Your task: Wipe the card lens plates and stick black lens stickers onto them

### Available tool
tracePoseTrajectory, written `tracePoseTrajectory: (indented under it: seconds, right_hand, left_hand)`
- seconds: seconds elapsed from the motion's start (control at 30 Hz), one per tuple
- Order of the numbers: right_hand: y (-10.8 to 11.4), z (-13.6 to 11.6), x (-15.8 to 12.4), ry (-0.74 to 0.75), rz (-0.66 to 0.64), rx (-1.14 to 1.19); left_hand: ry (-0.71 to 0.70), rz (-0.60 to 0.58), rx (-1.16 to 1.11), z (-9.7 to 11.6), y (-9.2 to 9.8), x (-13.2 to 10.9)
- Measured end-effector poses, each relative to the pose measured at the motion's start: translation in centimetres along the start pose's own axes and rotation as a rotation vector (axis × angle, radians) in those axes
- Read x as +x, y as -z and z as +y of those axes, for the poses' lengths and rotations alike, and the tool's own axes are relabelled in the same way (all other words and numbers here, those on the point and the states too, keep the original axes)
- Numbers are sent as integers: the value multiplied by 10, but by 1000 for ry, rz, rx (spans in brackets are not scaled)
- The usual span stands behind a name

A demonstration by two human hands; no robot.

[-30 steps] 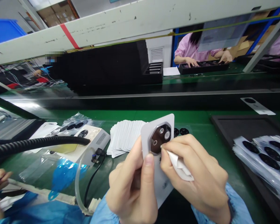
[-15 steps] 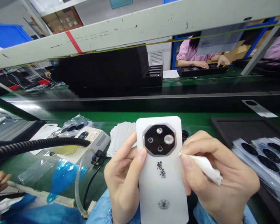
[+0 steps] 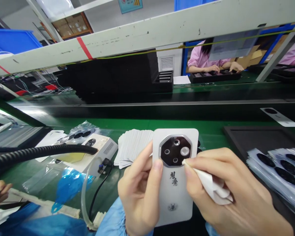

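A white phone back cover [image 3: 175,196] with an octagonal black camera panel [image 3: 172,149] stands tilted before me, its printed face towards me. My left hand [image 3: 142,190] grips its left edge, thumb on the front and fingers behind. Pinched in my right hand [image 3: 221,180] is a folded white wipe [image 3: 212,188], whose tip touches the cover at the lower right rim of the camera panel. Behind my left hand lies a fanned stack of white cards or panels [image 3: 134,144]. Part of the cover's left edge is hidden by my thumb.
Right: a black tray [image 3: 232,134] with bagged black camera pieces [image 3: 285,173]. Left: a white box-shaped device [image 3: 105,147] under a black corrugated hose [image 3: 44,154]. A co-worker's hand [image 3: 0,193] shows at far left. Another person [image 3: 199,59] works across the line; a beam [image 3: 137,36] spans above.
The cover has shifted right and slightly down in view and tilts more. The wipe's tip has gone from the cover's right edge to the camera panel's lower right rim.
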State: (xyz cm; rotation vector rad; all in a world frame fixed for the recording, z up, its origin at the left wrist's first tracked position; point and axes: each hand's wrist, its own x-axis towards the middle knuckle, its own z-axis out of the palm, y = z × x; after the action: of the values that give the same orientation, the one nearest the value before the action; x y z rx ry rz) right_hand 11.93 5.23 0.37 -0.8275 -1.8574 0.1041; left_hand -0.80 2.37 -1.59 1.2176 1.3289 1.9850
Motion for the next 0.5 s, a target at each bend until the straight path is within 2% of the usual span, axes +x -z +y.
tracePoseTrajectory:
  seconds: [0.1, 0.17, 0.23, 0.43, 0.5]
  right_hand:
    - [-3, -7, -4, -30, 39, -141]
    - [-7, -10, -6, -42, 60, -218]
    - [-10, -11, -8, -24, 60, -264]
    - [-12, -4, -8, 18, 50, -195]
    - [-12, -3, -7, 3, 60, -136]
  left_hand:
    - [-171, -1, 154, -6, 2, -5]
    - [-213, 45, 282, -8, 4, -9]
    - [-253, 39, 385, -10, 6, -12]
    - [-252, 9, 429, -10, 5, -16]
    - [-307, 3, 420, -11, 3, -16]
